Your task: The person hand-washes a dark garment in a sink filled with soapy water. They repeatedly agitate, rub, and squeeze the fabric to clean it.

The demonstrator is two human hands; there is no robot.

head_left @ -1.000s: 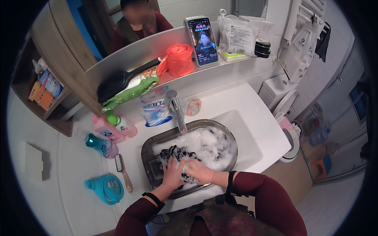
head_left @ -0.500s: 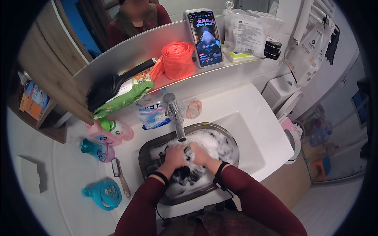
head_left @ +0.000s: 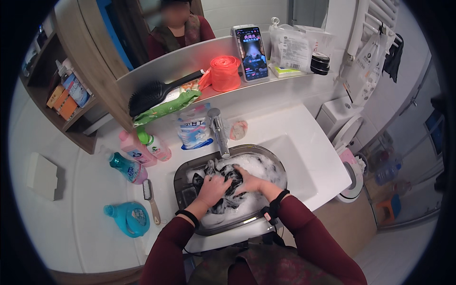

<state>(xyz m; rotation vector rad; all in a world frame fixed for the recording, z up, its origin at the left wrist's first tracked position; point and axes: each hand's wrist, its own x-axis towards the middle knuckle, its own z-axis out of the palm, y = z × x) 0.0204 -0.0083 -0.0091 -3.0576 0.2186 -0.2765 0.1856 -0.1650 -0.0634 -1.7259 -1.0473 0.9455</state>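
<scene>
A dark translucent basin [head_left: 183, 178] stands in the white sink, filled with white suds [head_left: 254, 164]. In the suds lies a wet black cloth [head_left: 232, 178], foam streaked over it. My left hand [head_left: 213, 190] is closed on the cloth, its knuckles up and fingers bent into the folds. From the other side my right hand [head_left: 249, 182] grips the cloth, thumb and fingers curved around its right edge. Some fingertips of both hands are hidden in cloth and foam. Above the basin's far rim juts the chrome faucet [head_left: 219, 133].
Left of the basin are a wooden-handled brush [head_left: 152, 202], a blue jug [head_left: 128, 219], a teal-and-pink bottle [head_left: 128, 168] and pink bottles [head_left: 137, 149]. A detergent bag [head_left: 194, 130] stands behind. The shelf holds a phone [head_left: 251, 52], an orange-red roll [head_left: 225, 73] and a black hairbrush [head_left: 152, 95].
My hands, pressed together around a foamy bunch of cloth before, are now lower and farther apart on the spread-out black cloth. The view has shifted slightly.
</scene>
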